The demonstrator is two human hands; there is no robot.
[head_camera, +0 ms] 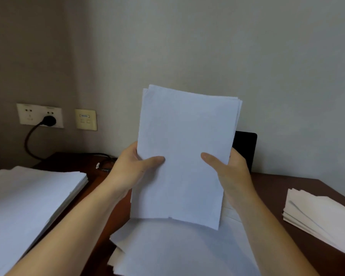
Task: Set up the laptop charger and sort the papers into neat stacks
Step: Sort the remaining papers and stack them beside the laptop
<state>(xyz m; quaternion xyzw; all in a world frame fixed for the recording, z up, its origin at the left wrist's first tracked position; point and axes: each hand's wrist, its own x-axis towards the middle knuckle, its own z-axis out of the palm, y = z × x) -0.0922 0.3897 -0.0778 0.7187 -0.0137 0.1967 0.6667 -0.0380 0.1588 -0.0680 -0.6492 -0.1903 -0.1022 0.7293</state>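
I hold a sheaf of white papers point(184, 152) upright above the desk, its lower edge just over a loose pile of sheets point(179, 250). My left hand point(134, 168) grips its left edge and my right hand point(228, 169) grips its right edge, thumbs on the front. A neat paper stack point(26, 206) lies at the left and a smaller white stack point(323, 218) at the right. Behind the sheaf a black laptop point(245, 148) stands open, mostly hidden. A black charger plug point(49, 120) sits in the wall socket, its cable point(31, 142) running down to the desk.
The dark wooden desk point(271, 188) meets a grey wall. A second wall plate point(86, 119) sits right of the socket. Cable ends with a white tag point(103, 167) lie on the desk behind my left hand.
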